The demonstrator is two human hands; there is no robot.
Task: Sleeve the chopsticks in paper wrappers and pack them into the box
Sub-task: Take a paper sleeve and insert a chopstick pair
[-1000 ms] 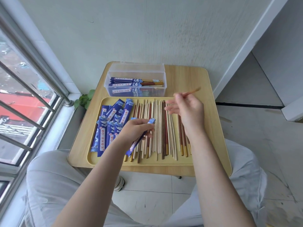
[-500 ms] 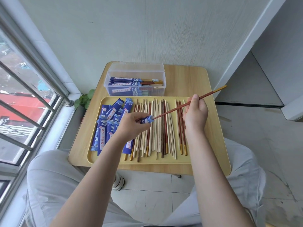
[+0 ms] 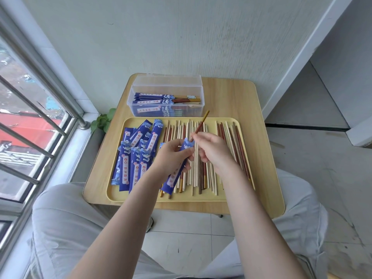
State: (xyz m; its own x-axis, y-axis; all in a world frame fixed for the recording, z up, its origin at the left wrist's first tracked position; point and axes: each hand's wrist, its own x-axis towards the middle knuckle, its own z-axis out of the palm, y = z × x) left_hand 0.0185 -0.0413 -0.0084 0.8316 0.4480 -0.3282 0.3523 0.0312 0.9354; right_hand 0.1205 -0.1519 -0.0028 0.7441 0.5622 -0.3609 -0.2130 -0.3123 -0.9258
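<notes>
Blue paper wrapper point(image 3: 177, 168) gripped in left hand point(image 3: 171, 156) above yellow tray point(image 3: 116, 196). Right hand point(image 3: 213, 150) pinches red-brown chopstick point(image 3: 200, 125), lower end inside wrapper mouth, gold tip pointing 1 o'clock. Clear box point(image 3: 167, 97) of wrapped pairs at 12 o'clock. Loose chopsticks point(image 3: 231, 146) on tray.

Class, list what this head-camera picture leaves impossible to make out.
- Printing on the blue wrapper: too small to read.
- Red chopstick's lower end: hidden inside the wrapper and behind the right hand.
- Lower packs in the clear box: blurred by its wall.
- Left hand's fingertips: behind the wrapper.
</notes>
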